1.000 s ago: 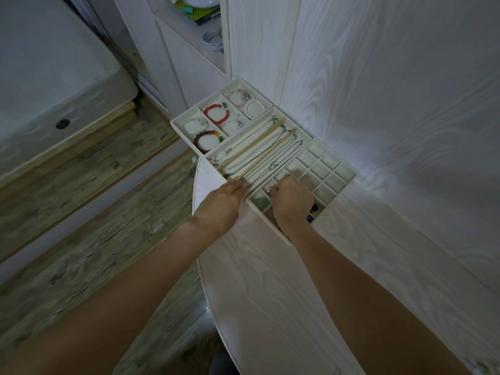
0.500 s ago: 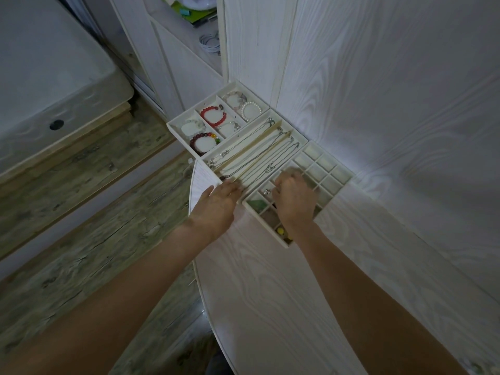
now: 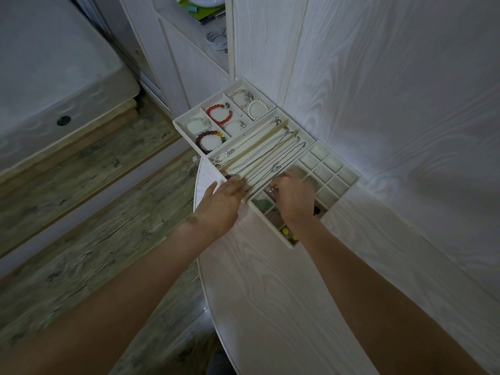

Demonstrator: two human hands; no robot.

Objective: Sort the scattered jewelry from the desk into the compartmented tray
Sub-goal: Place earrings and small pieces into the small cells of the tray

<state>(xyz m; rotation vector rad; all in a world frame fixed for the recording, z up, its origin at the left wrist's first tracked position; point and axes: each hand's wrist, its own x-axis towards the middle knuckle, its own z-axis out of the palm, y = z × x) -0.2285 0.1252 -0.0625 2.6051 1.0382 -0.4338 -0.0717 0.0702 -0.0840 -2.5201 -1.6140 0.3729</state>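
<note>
Right hand (image 3: 293,197) curled over the white gridded plastic tray (image 3: 349,182), contents hidden; left hand (image 3: 223,203) flat, steadying beside it; release small pieces low into one cell.

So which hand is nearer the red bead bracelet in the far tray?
Left. The left hand rests at the near end of the necklace tray, below the red bead bracelet. The right hand is farther right, over the small-cell grid tray.

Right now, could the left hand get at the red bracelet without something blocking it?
Probably yes. The left hand rests at the necklace tray's near end; the red bracelet lies uncovered beyond it, with only low dividers and chains between.
</note>
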